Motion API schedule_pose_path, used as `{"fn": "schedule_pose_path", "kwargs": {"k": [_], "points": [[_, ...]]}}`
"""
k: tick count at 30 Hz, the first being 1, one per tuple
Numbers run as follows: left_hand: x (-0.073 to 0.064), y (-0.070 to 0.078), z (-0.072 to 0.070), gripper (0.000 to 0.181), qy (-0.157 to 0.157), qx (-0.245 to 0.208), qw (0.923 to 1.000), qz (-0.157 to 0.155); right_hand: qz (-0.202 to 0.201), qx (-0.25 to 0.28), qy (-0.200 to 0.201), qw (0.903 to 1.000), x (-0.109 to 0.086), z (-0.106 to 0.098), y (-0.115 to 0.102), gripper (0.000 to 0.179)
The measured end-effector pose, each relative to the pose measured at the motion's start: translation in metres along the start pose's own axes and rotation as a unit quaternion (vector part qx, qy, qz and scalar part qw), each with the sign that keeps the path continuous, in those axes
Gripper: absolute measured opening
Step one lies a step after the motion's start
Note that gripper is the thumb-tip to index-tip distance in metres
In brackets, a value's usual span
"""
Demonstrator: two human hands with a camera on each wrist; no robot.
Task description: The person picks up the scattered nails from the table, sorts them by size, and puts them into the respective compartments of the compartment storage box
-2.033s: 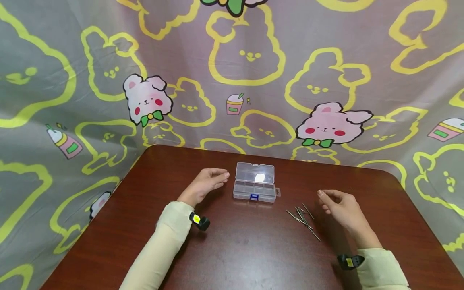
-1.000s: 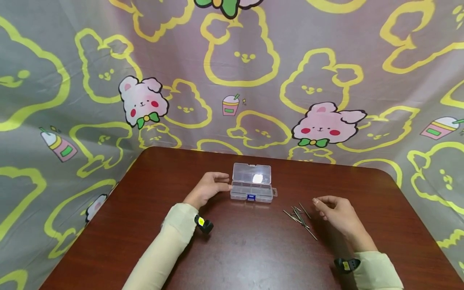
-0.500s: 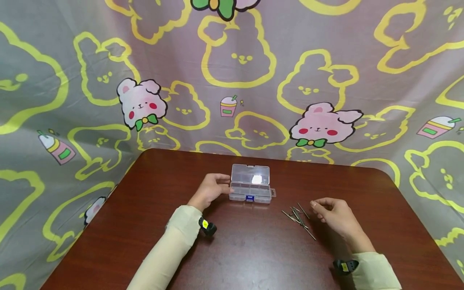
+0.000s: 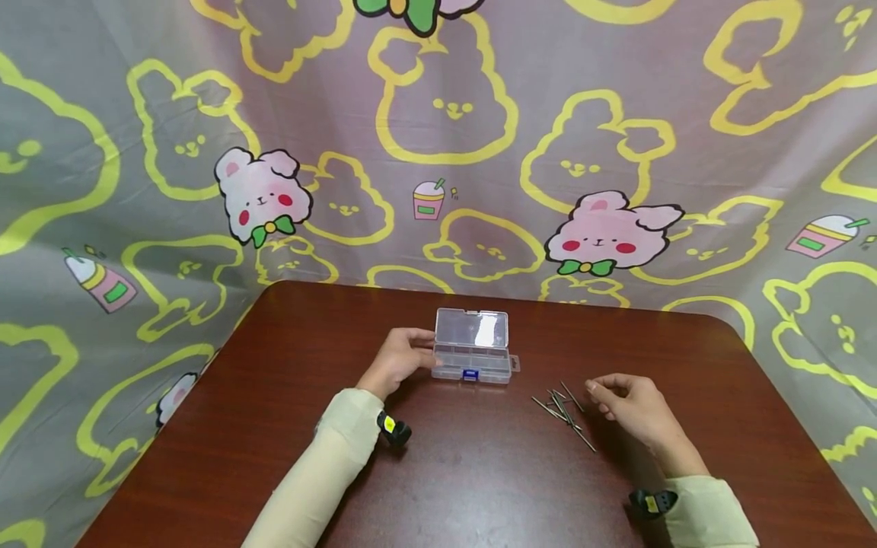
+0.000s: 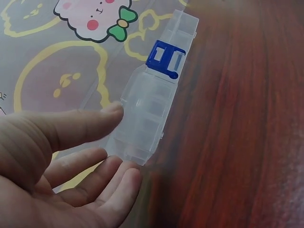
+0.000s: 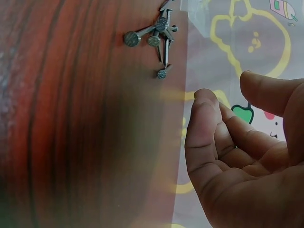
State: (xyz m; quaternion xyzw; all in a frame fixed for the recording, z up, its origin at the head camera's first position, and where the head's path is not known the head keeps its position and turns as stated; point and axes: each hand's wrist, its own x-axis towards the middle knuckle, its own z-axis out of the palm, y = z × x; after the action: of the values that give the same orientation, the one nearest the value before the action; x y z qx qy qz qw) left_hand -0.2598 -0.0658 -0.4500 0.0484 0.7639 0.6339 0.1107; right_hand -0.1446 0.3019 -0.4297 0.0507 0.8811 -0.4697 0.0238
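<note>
Left hand (image 4: 399, 358) and right hand (image 4: 640, 407) are held well apart at the dark table (image 4: 466, 464) — by the left, the left end of a clear plastic box (image 4: 473, 359) is pinched between thumb and fingers; by the right, loosely curled just right of a crossed pile of metal nails (image 6: 161, 23), nothing is gripped. The box is set toward the table's far middle, left of the nails, its lid (image 4: 469, 327) opened on the far side and its blue latch (image 4: 470, 374) faced near. Beyond the table, a patterned cloth (image 4: 473, 183) is hung.
</note>
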Motion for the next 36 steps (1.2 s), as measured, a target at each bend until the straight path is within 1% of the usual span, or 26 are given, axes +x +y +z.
{"fn": "schedule_pose_path", "kwargs": {"k": [6,10,17,23,26,31,36], "points": [[-0.003,0.002,0.001,0.062,-0.008,-0.024,0.9995,-0.016,0.002,0.003,0.001,1.0,0.001,0.002,0.002,0.037],[-0.004,0.002,0.001,0.064,-0.01,-0.023,0.9996,-0.017,0.001,0.004,-0.004,1.0,0.002,0.004,0.002,0.037],[-0.004,-0.001,0.001,0.066,-0.013,-0.009,0.9998,-0.013,0.001,0.007,-0.013,0.9999,0.003,0.007,0.002,0.036],[-0.005,-0.003,-0.001,0.066,-0.006,0.011,0.9998,-0.015,0.005,0.008,-0.017,0.9998,0.003,0.009,0.005,0.035],[-0.005,-0.002,-0.001,0.066,-0.007,0.011,0.9998,-0.014,0.002,0.007,-0.019,0.9998,0.004,0.009,0.006,0.034],[-0.005,0.001,-0.003,0.069,-0.016,0.02,0.9996,-0.012,-0.01,0.003,-0.032,0.9994,0.005,0.009,0.007,0.03],[-0.004,0.001,-0.005,0.071,-0.028,0.03,0.9989,-0.021,-0.013,-0.001,-0.042,0.999,0.005,0.01,0.009,0.028]]}}
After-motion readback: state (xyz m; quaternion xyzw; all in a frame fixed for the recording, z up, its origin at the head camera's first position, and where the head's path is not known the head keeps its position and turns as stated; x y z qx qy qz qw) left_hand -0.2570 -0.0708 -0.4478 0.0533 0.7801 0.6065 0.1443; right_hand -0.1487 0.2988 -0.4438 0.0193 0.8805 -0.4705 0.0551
